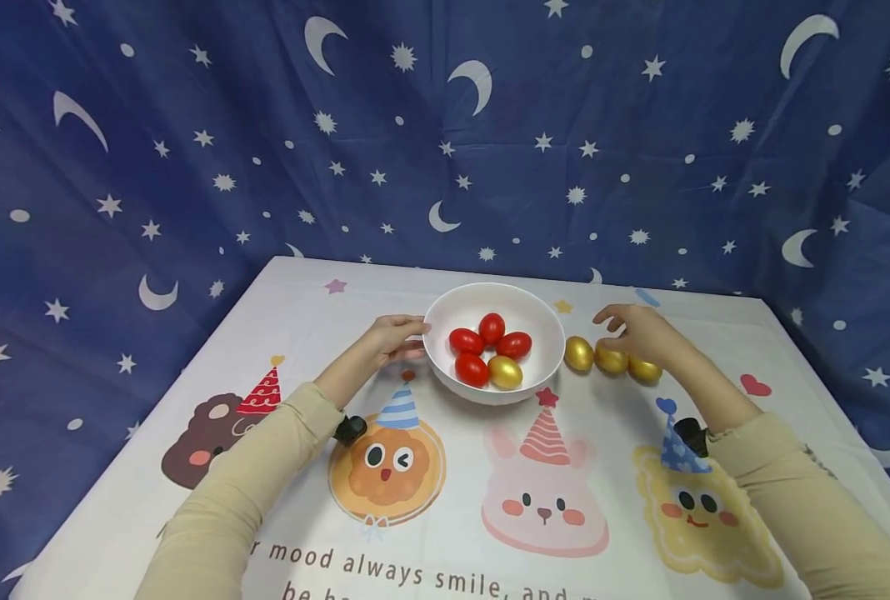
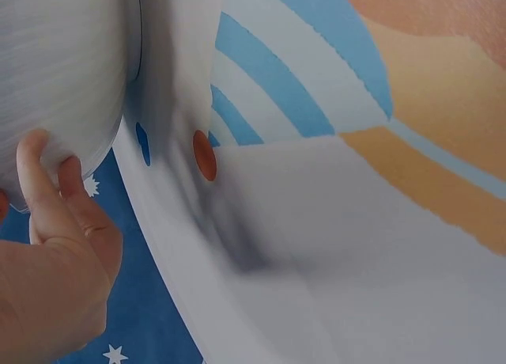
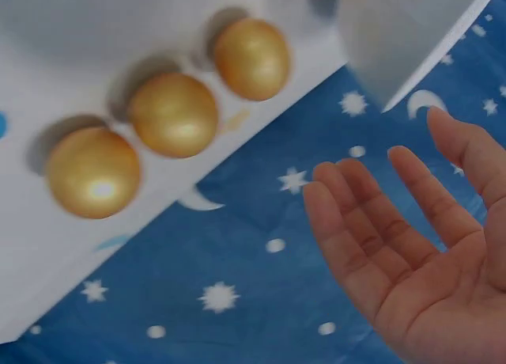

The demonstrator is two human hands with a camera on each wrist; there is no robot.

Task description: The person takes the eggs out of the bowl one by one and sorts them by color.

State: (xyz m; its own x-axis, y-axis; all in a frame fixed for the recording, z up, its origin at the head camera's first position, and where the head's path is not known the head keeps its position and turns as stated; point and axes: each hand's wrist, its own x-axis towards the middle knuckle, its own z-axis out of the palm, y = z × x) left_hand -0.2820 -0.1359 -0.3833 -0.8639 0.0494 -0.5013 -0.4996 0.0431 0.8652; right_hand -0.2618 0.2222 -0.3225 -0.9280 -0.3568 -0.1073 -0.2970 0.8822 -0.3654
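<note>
A white bowl [image 1: 493, 398] holds several red eggs [image 1: 466, 342] and one golden egg [image 1: 505, 372]. My left hand [image 1: 396, 337] grips it at the left side of the rim; in the left wrist view, fingers [image 2: 47, 198] press against its outer wall. Three golden eggs [image 1: 578, 354] lie in a row on the table, right of the bowl. Above them hovers my right hand [image 1: 640, 333], holding nothing. In the right wrist view its palm [image 3: 435, 293] shows with the fingers spread and loosely bent, apart from the golden eggs [image 3: 174, 115].
A white tablecloth [image 1: 445, 542] printed with cartoon faces, party hats and lettering covers the table. Behind its far edge hangs a dark blue curtain [image 1: 385, 125] with white moons and stars. Black wrist-worn devices [image 1: 351, 429] sit by both sleeves.
</note>
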